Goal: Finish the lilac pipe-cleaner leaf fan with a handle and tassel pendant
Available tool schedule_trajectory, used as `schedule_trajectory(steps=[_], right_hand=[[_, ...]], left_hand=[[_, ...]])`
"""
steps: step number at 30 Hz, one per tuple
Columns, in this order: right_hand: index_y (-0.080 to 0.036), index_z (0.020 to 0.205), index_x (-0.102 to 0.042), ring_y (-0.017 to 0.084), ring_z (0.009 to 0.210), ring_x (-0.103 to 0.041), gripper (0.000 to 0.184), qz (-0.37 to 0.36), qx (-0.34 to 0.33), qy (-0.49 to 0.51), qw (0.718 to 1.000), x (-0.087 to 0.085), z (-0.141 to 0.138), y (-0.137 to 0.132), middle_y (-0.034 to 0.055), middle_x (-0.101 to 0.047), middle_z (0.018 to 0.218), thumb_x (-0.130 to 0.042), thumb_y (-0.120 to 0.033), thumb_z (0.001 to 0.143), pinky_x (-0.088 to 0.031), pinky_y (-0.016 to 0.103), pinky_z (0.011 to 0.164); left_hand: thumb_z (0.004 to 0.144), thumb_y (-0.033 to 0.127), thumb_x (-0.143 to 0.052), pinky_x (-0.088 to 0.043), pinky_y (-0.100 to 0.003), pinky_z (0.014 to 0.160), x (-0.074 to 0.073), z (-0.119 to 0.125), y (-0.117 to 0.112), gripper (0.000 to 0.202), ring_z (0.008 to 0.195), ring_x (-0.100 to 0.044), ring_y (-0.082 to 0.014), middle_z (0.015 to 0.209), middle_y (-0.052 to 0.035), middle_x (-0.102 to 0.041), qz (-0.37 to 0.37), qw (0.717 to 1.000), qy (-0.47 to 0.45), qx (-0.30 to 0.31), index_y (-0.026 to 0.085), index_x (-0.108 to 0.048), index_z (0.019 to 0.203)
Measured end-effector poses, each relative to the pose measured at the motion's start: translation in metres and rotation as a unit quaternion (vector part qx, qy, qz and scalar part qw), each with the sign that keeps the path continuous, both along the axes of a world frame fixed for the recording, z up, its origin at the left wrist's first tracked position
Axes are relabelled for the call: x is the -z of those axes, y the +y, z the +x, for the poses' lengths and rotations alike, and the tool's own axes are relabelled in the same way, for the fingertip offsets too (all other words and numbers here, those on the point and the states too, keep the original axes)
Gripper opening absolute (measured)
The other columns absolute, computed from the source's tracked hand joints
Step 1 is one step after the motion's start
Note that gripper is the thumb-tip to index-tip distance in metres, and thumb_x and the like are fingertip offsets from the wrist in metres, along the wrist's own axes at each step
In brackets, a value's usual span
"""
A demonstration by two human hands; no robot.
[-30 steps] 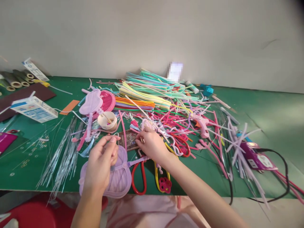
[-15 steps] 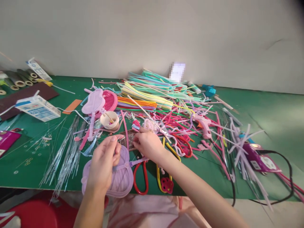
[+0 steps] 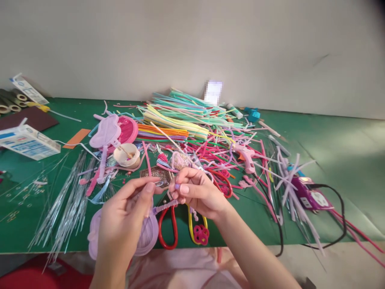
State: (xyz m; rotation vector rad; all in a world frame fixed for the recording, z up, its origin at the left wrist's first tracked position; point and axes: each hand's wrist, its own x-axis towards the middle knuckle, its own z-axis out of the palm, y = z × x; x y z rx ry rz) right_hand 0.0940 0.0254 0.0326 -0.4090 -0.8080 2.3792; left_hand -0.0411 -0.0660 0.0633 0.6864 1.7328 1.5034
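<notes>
My left hand (image 3: 122, 218) is closed in a pinch on a thin, clear loop (image 3: 159, 183), whose exact kind is too small to tell. Between the thumb and fingers of my right hand (image 3: 201, 194) sits a small purple bead (image 3: 177, 186). Both hands hover close together, fingertips slightly apart, over the table's front. Partly hidden below my left hand lies a lilac pipe-cleaner piece (image 3: 150, 233) shaped like a lobed fan with a wrapped stem. Just beyond the fingertips is a shallow bead tray (image 3: 144, 172).
A paper cup (image 3: 128, 158) stands behind the tray. Bundled pipe cleaners (image 3: 180, 120) spread across the back. A pink glue gun (image 3: 246, 158) lies right, its black cord trailing. Silver tinsel strands (image 3: 66, 208) lie left, near a white carton (image 3: 33, 142). Red (image 3: 175, 224) and yellow handle loops (image 3: 191, 224) sit in front.
My right hand has drawn back from the bead tray, turned upward, and now shows a purple bead. My left hand stays pinched. The view has shifted slightly right.
</notes>
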Motion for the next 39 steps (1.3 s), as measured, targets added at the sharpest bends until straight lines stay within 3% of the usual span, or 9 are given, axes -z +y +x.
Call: schedule_trajectory(steps=[9,15,22,29,31,32,36,37,39], right_hand=[[-0.020,0.076,-0.071,0.008,0.064,-0.064,0.025,0.023,0.035,0.021,0.999,-0.007,0.007,-0.001,-0.0017,-0.071,0.074,-0.090,-0.019,0.060,-0.053,0.017,0.062],[-0.020,0.078,-0.074,0.007,0.064,-0.064,0.021,0.053,0.061,0.008,0.997,-0.007,0.008,-0.002,-0.0027,-0.071,0.074,-0.089,-0.021,0.064,-0.054,0.018,0.063],[-0.024,0.089,-0.075,0.010,0.076,-0.066,0.020,0.189,0.125,-0.052,0.973,-0.019,0.014,-0.011,-0.0010,-0.072,0.086,-0.082,-0.016,0.072,-0.057,0.024,0.073],[-0.025,0.094,-0.073,0.015,0.083,-0.067,0.018,0.306,0.180,-0.108,0.929,-0.029,0.017,-0.014,0.0014,-0.073,0.094,-0.077,-0.018,0.078,-0.056,0.030,0.078],[-0.024,0.096,-0.073,0.015,0.082,-0.067,0.015,0.351,0.183,-0.176,0.901,-0.023,0.015,-0.009,0.0020,-0.074,0.093,-0.075,-0.020,0.081,-0.055,0.029,0.075],[-0.023,0.094,-0.073,0.015,0.080,-0.067,0.013,0.384,0.188,-0.232,0.874,-0.019,0.014,-0.006,0.0025,-0.074,0.091,-0.074,-0.020,0.082,-0.054,0.028,0.073],[-0.017,0.085,-0.072,0.018,0.076,-0.064,0.007,0.507,0.183,-0.479,0.693,0.005,0.009,0.010,0.0064,-0.072,0.083,-0.065,-0.016,0.087,-0.048,0.030,0.071],[-0.017,0.085,-0.071,0.019,0.077,-0.064,0.008,0.520,0.171,-0.507,0.666,0.010,0.007,0.013,0.0070,-0.072,0.083,-0.063,-0.015,0.088,-0.047,0.030,0.072],[-0.017,0.087,-0.070,0.019,0.079,-0.064,0.010,0.539,0.142,-0.516,0.651,0.019,0.003,0.015,0.0069,-0.071,0.084,-0.062,-0.011,0.088,-0.046,0.029,0.073]], left_hand=[[0.064,0.031,-0.082,-0.043,-0.018,0.050,-0.019,0.016,-0.001,0.013,0.052,-0.051,-0.0088,0.052,0.0036,-0.059,0.016,0.998,-0.057,-0.014,0.027,-0.075,0.075],[0.060,0.025,-0.082,-0.046,-0.017,0.051,-0.026,0.026,0.002,0.013,0.051,-0.053,-0.0070,0.065,0.0020,-0.070,0.026,0.994,-0.096,-0.038,0.024,-0.073,0.070],[0.067,0.028,-0.079,-0.053,-0.020,0.059,-0.023,0.029,0.000,0.010,0.060,-0.061,-0.0117,0.068,0.0023,-0.068,0.023,0.998,-0.060,-0.011,0.025,-0.072,0.074],[0.067,0.037,-0.082,-0.057,-0.027,0.067,-0.013,0.021,0.000,0.026,0.077,-0.069,-0.0199,0.088,-0.0037,-0.074,0.024,0.999,0.026,-0.034,0.025,-0.074,0.089],[0.067,0.039,-0.083,-0.056,-0.026,0.069,-0.004,0.010,0.002,0.026,0.076,-0.069,-0.0190,0.087,-0.0028,-0.075,0.018,0.998,0.050,-0.036,0.025,-0.075,0.089],[0.068,0.040,-0.083,-0.056,-0.025,0.070,0.002,0.003,0.003,0.026,0.077,-0.069,-0.0187,0.086,-0.0023,-0.075,0.012,0.997,0.062,-0.035,0.026,-0.076,0.089],[0.073,0.043,-0.079,-0.053,-0.024,0.073,0.026,-0.024,0.006,0.026,0.079,-0.067,-0.0173,0.087,-0.0019,-0.074,-0.010,0.995,0.093,-0.021,0.024,-0.074,0.090],[0.074,0.044,-0.078,-0.052,-0.023,0.070,0.030,-0.027,0.006,0.026,0.078,-0.066,-0.0171,0.084,-0.0019,-0.073,-0.016,0.995,0.095,-0.017,0.024,-0.073,0.090],[0.077,0.046,-0.075,-0.049,-0.023,0.062,0.037,-0.032,0.005,0.028,0.070,-0.063,-0.0162,0.075,-0.0010,-0.068,-0.023,0.995,0.093,-0.008,0.022,-0.071,0.090]])
